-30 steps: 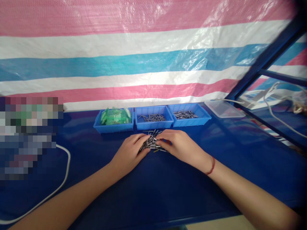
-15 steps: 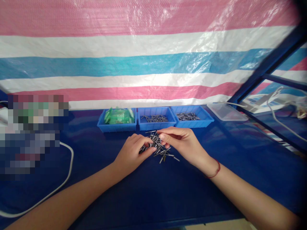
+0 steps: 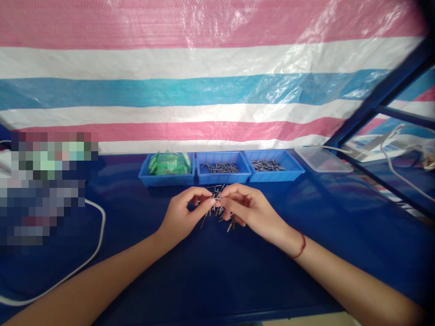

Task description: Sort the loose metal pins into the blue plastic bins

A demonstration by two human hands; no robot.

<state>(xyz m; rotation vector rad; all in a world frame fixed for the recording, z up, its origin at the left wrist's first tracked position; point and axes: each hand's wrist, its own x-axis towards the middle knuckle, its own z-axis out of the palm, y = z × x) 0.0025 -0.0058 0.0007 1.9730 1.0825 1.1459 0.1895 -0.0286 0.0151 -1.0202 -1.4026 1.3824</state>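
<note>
Over a loose pile of blind rivets on the blue table, my two hands meet fingertip to fingertip. My left hand is closed in a pinch, thumb against forefinger, on one small metal rivet. From the other side, my right hand pinches the same rivet with thumb and forefinger, its other fingers curled below. My fingers cover part of the rivet and much of the pile. Just behind stand a middle blue bin and a right blue bin, both with rivets in them.
A left blue bin holds green plastic packets. Beyond the right bin lies a translucent lid. A white cable curves along the left, near a pixelated area. A striped plastic sheet hangs behind; a blue frame slants at right.
My left hand has lifted off the pile and come to my right hand, and its fingers have closed on the rivet. More of the pile's left side shows.
</note>
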